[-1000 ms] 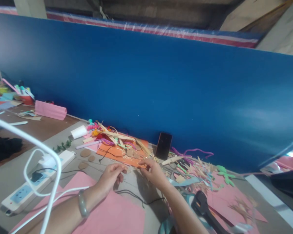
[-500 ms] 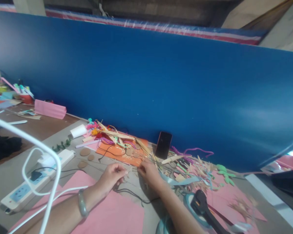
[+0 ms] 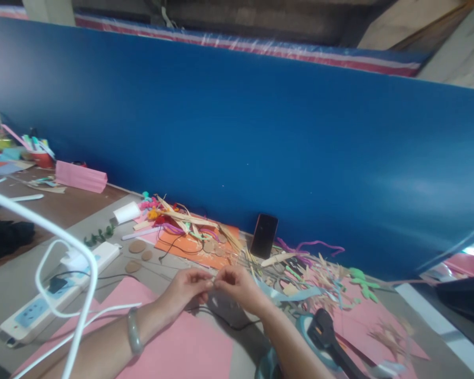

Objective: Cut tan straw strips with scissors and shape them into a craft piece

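Note:
My left hand [image 3: 189, 289], with a pale green bangle [image 3: 134, 331] on the wrist, is closed in a pinch. Touching its fingertips from the right is my right hand [image 3: 239, 287], its thumb and forefinger pinched as well. Whatever lies between the fingertips is too small to name. Both hands are low over the grey table, just past a large pink sheet [image 3: 181, 347]. A thin dark cord [image 3: 221, 318] runs beneath them. An orange sheet [image 3: 181, 250] with straw scraps lies beyond.
At left lie a white power strip [image 3: 35, 316] and a looping white cable [image 3: 89, 289]. A phone [image 3: 264, 236] leans on the blue partition [image 3: 237, 131]. Craft scraps [image 3: 312, 279], a black-handled tool [image 3: 327, 337] and a blue tape roll [image 3: 306, 326] are at right. Round brown discs [image 3: 137, 246] lie left.
My right hand has moved left and slightly nearer, so its fingertips now meet those of my left hand. The left hand has shifted slightly right.

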Tool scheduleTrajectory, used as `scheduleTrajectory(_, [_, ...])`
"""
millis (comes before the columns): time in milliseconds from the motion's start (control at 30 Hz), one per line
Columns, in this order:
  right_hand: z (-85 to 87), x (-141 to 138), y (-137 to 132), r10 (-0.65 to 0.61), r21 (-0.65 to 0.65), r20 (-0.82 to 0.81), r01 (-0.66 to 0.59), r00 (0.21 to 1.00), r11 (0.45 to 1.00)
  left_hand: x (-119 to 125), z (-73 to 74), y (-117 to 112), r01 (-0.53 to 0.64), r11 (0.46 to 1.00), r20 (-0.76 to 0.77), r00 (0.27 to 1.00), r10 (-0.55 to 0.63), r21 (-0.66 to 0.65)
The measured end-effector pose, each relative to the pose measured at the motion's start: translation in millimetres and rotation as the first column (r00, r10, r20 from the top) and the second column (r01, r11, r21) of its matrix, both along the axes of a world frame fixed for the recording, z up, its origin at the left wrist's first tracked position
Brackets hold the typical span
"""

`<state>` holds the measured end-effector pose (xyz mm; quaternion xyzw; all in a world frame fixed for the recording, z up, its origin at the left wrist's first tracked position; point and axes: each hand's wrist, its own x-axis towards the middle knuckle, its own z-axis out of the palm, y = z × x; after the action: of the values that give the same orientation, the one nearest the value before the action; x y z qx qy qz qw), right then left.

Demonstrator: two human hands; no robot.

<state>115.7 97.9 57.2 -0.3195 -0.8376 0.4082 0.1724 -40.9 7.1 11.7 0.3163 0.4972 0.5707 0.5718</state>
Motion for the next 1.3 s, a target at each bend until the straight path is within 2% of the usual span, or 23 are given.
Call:
scheduleTrajectory(100, [5.8,3,0,0.019,0.049,0.086,-0.023,0.996,0.999,-1,-0.1,0,0.004,1.000,-0.074,0.997,-0.003,0.011])
scheduleTrajectory(233, [15.0,21,22,-0.167,0.239,0.216,0.114,0.962,0.964,-3,3.1,-1,-0.043,0.999,-0.126,0.991,0.043,0.001])
scheduleTrajectory(333, [17.1,36,41,-0.288,0.316,0.262,0.200,0.921,0.927,-4,4.2,-1,-0.048,0.999,-0.146,0.988,0.046,-0.007])
scheduleTrajectory(400, [15.5,43,47,-0.322,0.339,0.302,0.214,0.897,0.916,-4,3.8,-1,-0.041,0.999,-0.151,0.988,0.039,-0.013])
scheduleTrajectory(600, [4.1,43,45,-0.275,0.311,0.420,0.148,0.865,0.939,-6,-4.1,1,-0.062,0.997,-0.141,0.988,0.068,0.042])
scheduleTrajectory(767, [-3.1,41,45,-0.224,0.285,0.452,0.099,0.863,0.953,-7,-7.5,2,-0.079,0.996,-0.104,0.991,0.083,0.048])
scheduleTrajectory(1067, [1.1,52,58,-0.266,0.320,0.426,0.131,0.865,0.938,-6,-2.4,0,-0.095,0.992,-0.056,0.993,0.100,0.082])
scheduleTrajectory(1300, [-4.9,37,46,-0.205,0.273,0.382,0.102,0.901,0.957,-7,-5.7,0,-0.086,0.992,-0.083,0.992,0.093,0.088])
